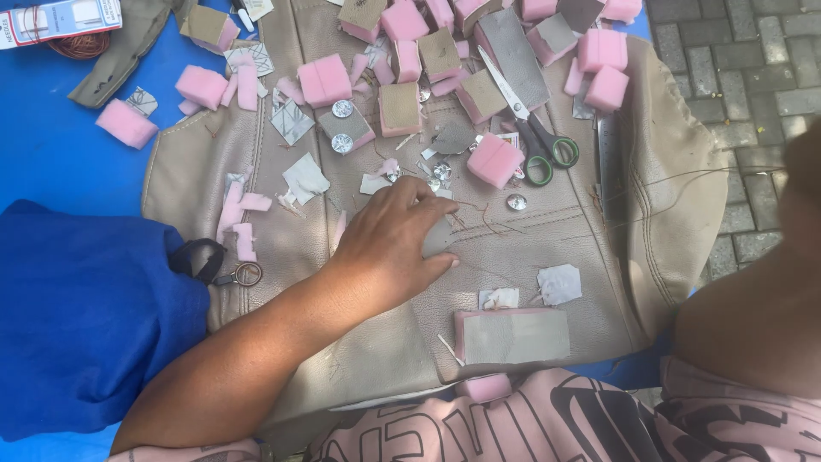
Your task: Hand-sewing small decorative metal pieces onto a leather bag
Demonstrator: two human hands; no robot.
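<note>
- Resting near the middle of the beige leather cover [599, 214], the left hand [393, 244] lies palm down, fingers spread, pressing a small grey leather scrap [438, 239].
- Green-handled scissors [530, 128] lie toward the cover's far edge among pink foam blocks [494, 161].
- Only the right forearm shows; its hand is out of view.

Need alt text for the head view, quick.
The left hand presses flat on a beige leather cover strewn with pink foam blocks, metal buttons and green-handled scissors. The right hand is not visible.
</note>
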